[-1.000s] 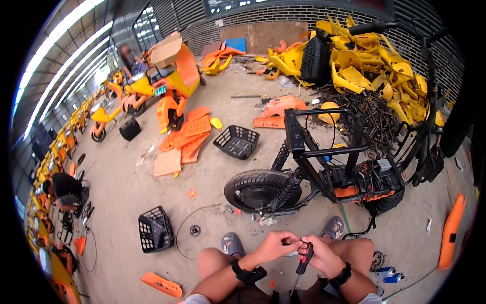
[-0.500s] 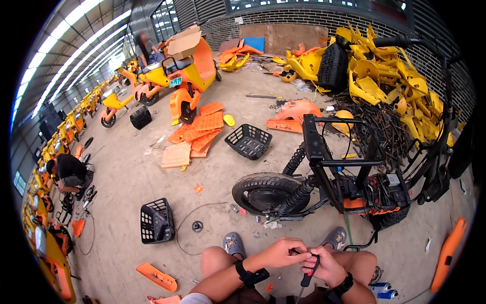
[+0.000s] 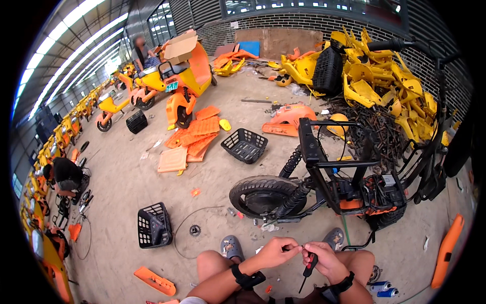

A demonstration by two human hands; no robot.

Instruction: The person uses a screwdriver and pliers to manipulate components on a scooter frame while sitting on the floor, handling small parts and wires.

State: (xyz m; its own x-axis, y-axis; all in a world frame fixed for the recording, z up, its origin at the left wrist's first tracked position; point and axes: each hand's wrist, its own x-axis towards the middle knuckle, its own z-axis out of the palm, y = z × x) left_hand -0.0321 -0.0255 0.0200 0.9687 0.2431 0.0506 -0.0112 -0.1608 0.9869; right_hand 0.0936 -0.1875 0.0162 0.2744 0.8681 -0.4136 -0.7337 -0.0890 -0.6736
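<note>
My right hand (image 3: 325, 257) is closed around the red-and-black handle of a screwdriver (image 3: 311, 264), whose dark shaft points down toward my lap. Its thumb and forefinger also come together at the left, near the other hand's fingertips. My left hand (image 3: 276, 252) pinches with thumb and forefinger; whatever lies between them is too small to name. Both hands are raised above my knees. Just beyond them stands a stripped black scooter frame (image 3: 320, 147) with its rear wheel (image 3: 268, 195) toward the left.
Black plastic baskets (image 3: 155, 225) (image 3: 245, 146), a small sprocket (image 3: 195, 230) and a looped cable lie on the floor. Orange panels (image 3: 192, 137) are stacked farther off. Yellow body parts (image 3: 364, 76) are heaped back right. Spray cans (image 3: 387, 292) lie at my right. Another person (image 3: 67, 174) crouches at left.
My fingertips have drawn slightly apart. The screwdriver has tilted in my right hand, and its whole shaft now shows. The view has shifted a little.
</note>
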